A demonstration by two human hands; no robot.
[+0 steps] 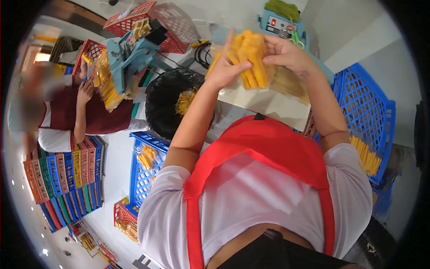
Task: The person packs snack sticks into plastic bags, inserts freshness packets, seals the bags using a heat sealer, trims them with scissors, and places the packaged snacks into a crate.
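Note:
A clear plastic bag of yellow sticks (248, 58) is held between my two hands above a white work surface (255, 105). My left hand (226, 67) grips its left side, with the thumb across the front. On the right edge of the bag, my right hand (286, 54) has its thumb and fingers closed. Flat clear plastic bags (289, 85) lie on the surface under my right hand. Just behind the held bag stands a light blue machine (280, 24) with a red switch, and green-handled scissors (295, 36) rest by it.
A black-lined bin (154, 101) with yellow scraps is at the left. Beyond it, a co-worker (105, 110) handles bagged yellow sticks by another blue machine (130, 58). Blue crates (365, 103) (139, 175) hold bagged sticks on both sides.

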